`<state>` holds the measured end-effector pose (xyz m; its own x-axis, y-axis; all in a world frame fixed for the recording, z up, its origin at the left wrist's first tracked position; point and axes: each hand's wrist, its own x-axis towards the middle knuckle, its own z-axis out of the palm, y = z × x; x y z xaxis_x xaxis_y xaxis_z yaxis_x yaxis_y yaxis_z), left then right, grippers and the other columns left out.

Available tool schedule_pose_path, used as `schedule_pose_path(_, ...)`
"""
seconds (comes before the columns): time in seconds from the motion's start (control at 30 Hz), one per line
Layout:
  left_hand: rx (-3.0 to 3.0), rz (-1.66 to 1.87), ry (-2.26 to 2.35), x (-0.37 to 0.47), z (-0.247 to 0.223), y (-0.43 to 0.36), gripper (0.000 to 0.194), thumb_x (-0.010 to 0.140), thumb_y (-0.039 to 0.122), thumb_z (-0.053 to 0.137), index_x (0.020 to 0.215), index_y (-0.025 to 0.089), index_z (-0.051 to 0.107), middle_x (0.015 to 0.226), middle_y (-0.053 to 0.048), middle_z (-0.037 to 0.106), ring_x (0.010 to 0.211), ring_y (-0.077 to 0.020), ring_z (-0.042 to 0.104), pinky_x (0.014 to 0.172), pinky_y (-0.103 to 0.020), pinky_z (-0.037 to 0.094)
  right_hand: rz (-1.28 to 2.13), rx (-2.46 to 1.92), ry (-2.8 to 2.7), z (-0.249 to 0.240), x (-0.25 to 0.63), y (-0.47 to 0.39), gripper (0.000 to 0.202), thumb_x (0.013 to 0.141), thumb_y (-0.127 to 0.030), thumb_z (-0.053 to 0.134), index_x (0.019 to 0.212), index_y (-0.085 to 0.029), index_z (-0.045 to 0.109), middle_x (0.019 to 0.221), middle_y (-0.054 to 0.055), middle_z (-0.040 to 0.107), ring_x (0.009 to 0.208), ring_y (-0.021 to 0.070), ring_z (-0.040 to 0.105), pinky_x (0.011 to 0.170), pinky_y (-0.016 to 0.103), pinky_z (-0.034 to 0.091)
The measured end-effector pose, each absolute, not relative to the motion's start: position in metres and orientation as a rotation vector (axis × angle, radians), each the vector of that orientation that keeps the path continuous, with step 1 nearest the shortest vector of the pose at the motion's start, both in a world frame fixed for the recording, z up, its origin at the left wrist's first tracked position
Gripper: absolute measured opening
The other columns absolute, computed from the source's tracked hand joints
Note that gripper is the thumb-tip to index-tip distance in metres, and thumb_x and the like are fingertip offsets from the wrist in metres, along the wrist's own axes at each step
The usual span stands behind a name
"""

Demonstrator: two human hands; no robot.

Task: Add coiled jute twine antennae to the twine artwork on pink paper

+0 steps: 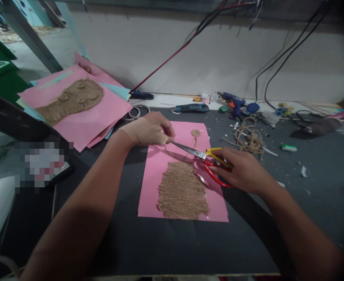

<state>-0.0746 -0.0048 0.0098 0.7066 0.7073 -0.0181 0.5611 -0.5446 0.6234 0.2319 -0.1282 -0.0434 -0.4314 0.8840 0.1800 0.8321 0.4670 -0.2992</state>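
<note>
Pink paper point(154, 175) lies on the dark table, with rows of brown twine point(183, 191) covering its lower part. A small twine coil point(195, 133) sits near the paper's top right, a strand trailing down from it. My left hand point(151, 129), wrapped in a beige bandage, pinches the twine strand point(169, 151) above the rows. My right hand point(243, 169) holds scissors point(199, 154) with one yellow and one red handle. Their blades point left, the tip close to my left fingertips. Whether the blades touch the strand is unclear.
Stacked pink sheets point(87, 128) bearing a twine shape point(81, 97) lie at the left. Behind the paper are a utility knife point(191, 108) and a blue glue gun point(233, 105). Loose twine point(249, 138) and a green-white piece point(289, 147) lie to the right.
</note>
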Motion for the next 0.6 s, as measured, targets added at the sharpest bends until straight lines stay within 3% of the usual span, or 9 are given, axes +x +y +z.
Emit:
schedule_pose_path(0.13,2.248,0.304,1.04,-0.079,0.015,-0.005,0.02,0.075,0.028,0.07,0.087,0.02,0.085,0.095,-0.007,0.083,0.084,-0.0191,0.068,0.074,-0.03,0.048,0.034,-1.604,-2.259,-0.046,0.247,-0.123,0.036,0.096,-0.056,0.064,0.112,-0.025,0.071,0.096,0.011,0.077,0.08,0.029,0.072,0.066,0.04,0.052)
schedule_pose_path(0.23,2.208,0.306,1.072,-0.083,0.018,-0.006,0.018,0.072,0.026,0.072,0.084,0.021,0.084,0.097,-0.007,0.083,0.084,-0.0189,0.067,0.073,-0.029,0.048,-0.137,-1.809,-2.049,-0.05,0.267,-0.117,0.036,0.093,-0.057,0.068,0.102,-0.022,0.073,0.082,0.014,0.075,0.068,0.03,0.069,0.056,0.039,0.046)
schedule_pose_path(0.5,2.197,0.247,1.082,-0.086,0.01,-0.002,0.012,0.072,0.024,0.071,0.076,0.021,0.082,0.099,-0.005,0.083,0.078,-0.0165,0.064,0.071,-0.027,0.046,-0.261,-2.082,-1.878,-0.078,0.312,-0.106,0.04,0.087,-0.064,0.07,0.079,-0.025,0.066,0.059,0.006,0.064,0.042,0.0197,0.047,0.045,0.034,0.032)
schedule_pose_path(0.6,2.189,0.251,1.014,-0.087,0.005,0.001,0.01,0.073,0.024,0.07,0.073,0.023,0.08,0.103,-0.004,0.083,0.079,-0.0164,0.065,0.069,-0.026,0.045,-0.247,-2.157,-1.901,-0.072,0.308,-0.11,0.041,0.091,-0.063,0.067,0.084,-0.023,0.068,0.067,0.009,0.068,0.048,0.0217,0.053,0.047,0.035,0.035)
